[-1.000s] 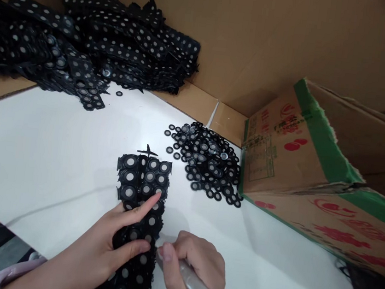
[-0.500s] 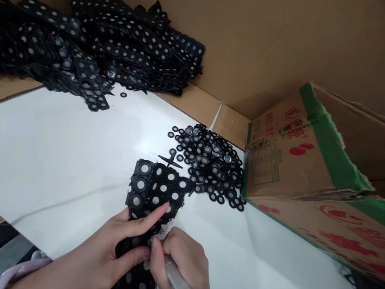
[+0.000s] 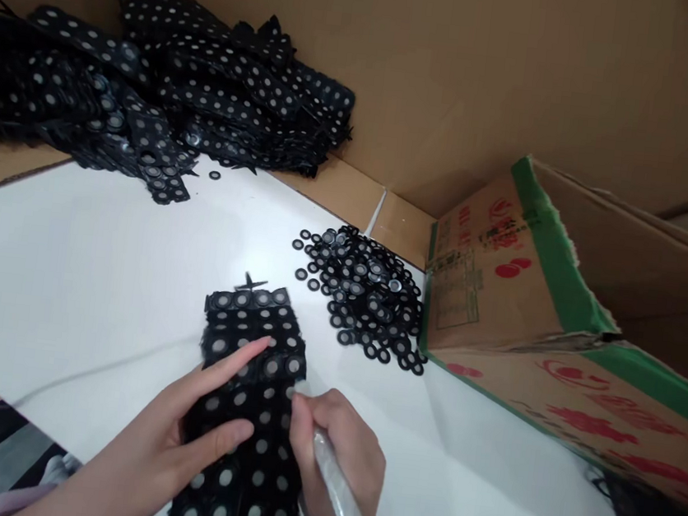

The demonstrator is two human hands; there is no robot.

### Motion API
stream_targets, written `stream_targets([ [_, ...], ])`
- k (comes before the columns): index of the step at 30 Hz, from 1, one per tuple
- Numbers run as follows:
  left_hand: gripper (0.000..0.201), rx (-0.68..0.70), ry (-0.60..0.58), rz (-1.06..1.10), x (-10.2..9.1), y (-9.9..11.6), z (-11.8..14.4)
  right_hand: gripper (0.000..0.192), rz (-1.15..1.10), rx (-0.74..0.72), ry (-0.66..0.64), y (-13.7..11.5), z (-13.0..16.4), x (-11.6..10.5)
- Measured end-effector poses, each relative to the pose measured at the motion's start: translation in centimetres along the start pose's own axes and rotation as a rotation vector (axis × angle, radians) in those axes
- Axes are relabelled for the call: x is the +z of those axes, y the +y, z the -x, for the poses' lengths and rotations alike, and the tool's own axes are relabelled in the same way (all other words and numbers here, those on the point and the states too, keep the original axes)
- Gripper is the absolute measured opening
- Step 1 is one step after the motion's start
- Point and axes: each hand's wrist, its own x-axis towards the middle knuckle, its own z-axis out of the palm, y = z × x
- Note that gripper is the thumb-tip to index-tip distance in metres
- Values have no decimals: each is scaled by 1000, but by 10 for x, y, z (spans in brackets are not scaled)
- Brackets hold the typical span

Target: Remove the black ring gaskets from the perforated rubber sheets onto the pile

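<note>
A black rubber sheet (image 3: pixel 251 421) dotted with grey-centred rings lies on the white surface (image 3: pixel 68 276) in front of me. My left hand (image 3: pixel 181 430) presses on the sheet, index finger stretched over its upper part and thumb on its middle. My right hand (image 3: pixel 339 456) grips a clear, silvery rod-like tool (image 3: pixel 336 489), whose tip touches the sheet's right edge. A pile of loose black rings (image 3: pixel 365 293) lies just beyond the sheet to the right.
A big heap of similar black sheets (image 3: pixel 150 103) fills the far left corner. Brown cardboard walls (image 3: pixel 464 73) stand behind. A printed green and red carton (image 3: pixel 537 305) lies on its side at the right. One stray ring (image 3: pixel 214 174) sits near the heap.
The sheet has turned back straight and slid toward me, with its top edge now flat. My right hand's tool tip moved up from the sheet's lower part to its right edge.
</note>
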Motion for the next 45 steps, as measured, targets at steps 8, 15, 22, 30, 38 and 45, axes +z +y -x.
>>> stream_targets([
  [8, 42, -58, -31, -17, 8, 14, 0, 36, -287, 538, -55, -16, 2, -4],
  [15, 27, -104, 114, -24, 13, 26, -4, 41, -538, 711, -148, -20, -1, -11],
  [22, 17, -111, 130, -65, 10, 23, -3, 47, -593, 685, 21, -6, -5, -24],
  [30, 23, -97, 134, -13, 12, 24, -5, 38, -217, 197, -4, -15, 18, -12],
  [38, 30, -109, 135, 3, 9, 21, -4, 29, -174, -14, -11, -4, 13, -9],
  [45, 34, -196, 109, 86, 9, 25, -6, 30, -113, -147, -9, -8, 10, -6],
])
